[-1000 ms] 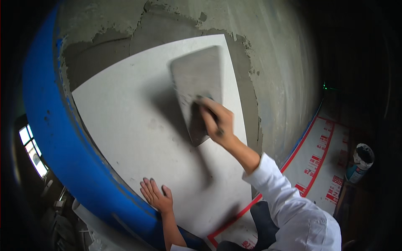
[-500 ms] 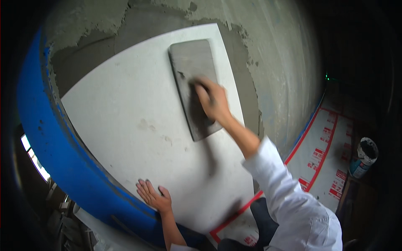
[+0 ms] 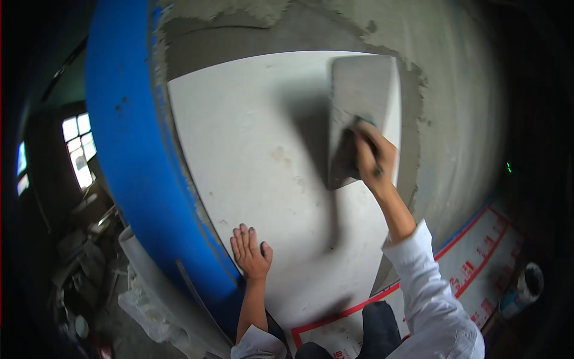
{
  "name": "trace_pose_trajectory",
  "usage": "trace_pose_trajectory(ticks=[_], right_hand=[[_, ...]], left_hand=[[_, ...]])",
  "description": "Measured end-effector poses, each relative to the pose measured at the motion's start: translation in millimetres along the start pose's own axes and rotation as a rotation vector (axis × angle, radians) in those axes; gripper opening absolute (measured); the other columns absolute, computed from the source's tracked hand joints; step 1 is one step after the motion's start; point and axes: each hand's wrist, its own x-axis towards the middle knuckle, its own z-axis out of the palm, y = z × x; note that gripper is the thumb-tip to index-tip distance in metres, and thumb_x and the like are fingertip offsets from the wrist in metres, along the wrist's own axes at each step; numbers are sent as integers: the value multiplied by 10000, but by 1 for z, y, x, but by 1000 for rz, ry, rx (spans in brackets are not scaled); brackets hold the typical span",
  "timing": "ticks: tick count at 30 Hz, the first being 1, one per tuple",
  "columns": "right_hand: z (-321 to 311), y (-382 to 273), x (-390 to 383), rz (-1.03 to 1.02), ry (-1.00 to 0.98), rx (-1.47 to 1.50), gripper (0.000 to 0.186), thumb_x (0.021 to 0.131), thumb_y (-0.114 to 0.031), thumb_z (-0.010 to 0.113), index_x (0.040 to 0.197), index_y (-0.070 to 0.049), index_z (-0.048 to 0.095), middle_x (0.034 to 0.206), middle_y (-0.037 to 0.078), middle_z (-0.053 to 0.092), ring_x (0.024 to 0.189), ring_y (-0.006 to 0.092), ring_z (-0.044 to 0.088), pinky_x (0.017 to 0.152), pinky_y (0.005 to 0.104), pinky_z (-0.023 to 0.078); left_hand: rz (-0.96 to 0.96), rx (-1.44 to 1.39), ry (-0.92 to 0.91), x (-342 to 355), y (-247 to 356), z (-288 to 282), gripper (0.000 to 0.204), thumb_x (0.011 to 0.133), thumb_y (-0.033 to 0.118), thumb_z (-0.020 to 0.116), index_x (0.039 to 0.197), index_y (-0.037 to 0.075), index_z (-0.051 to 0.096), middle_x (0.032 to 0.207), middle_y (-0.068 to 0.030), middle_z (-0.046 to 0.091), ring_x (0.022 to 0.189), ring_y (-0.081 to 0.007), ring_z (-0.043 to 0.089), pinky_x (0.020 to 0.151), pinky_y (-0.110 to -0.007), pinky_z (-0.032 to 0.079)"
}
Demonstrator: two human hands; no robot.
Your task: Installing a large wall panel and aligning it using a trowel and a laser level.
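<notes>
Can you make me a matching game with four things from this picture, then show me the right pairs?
1. Left hand
2. Right hand
3. Bucket
4. Long strip

A. Bright blue, running along the left side of the white panel
B. Gripping the flat grey tool
C. Near the picture's lower right
D. Open, low on the white panel

Pairs: 1-D, 2-B, 3-C, 4-A

I see the panel [image 3: 245, 137] against the wall [image 3: 463, 113], the float [image 3: 365, 84] before its upper right part, a window [image 3: 79, 152] far left, and a bucket [image 3: 521, 296] right of the floor sheet [image 3: 476, 242].
</notes>
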Motion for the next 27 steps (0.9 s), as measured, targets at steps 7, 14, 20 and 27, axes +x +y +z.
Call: trace_pose_trajectory(ticks=[7, 14, 20, 27], right_hand=[[49, -14, 39, -21, -320, -230, 237, 1019, -26, 735, 1239, -63, 815, 1039, 204, 822, 875, 372, 813, 821, 395, 627], [64, -69, 7, -447, -269, -21, 256, 1015, -16, 710, 1247, -84, 796, 986, 190, 806, 871, 398, 790, 797, 449, 620], [90, -90, -2, -296, -361, -19, 232, 989, -38, 748, 1187, -138, 815, 967, 207, 792, 853, 434, 769, 777, 485, 617], [141, -98, 25, -221, -596, -246, 234, 1006, -97, 714, 1220, -152, 791, 901, 231, 775, 802, 412, 767, 713, 531, 590]], left_hand=[[-36, -34, 50, 2, 15, 10, 570, 1073, 281, 620, 1563, -10, 616, 1684, -241, 597, 1622, -436, 500, 1376, -572, 319], [-39, -53, 64, 10, -2, 10, 570, 1080, 288, 626, 1571, 0, 603, 1688, -263, 580, 1615, -462, 495, 1366, -587, 325], [-36, -78, 20, -3, 0, -1, 596, 1066, 259, 650, 1599, 2, 586, 1700, -239, 579, 1626, -437, 490, 1370, -582, 317], [-30, -54, 16, -3, 17, 7, 579, 1078, 309, 626, 1584, 28, 621, 1708, -213, 581, 1628, -419, 495, 1378, -555, 316]])
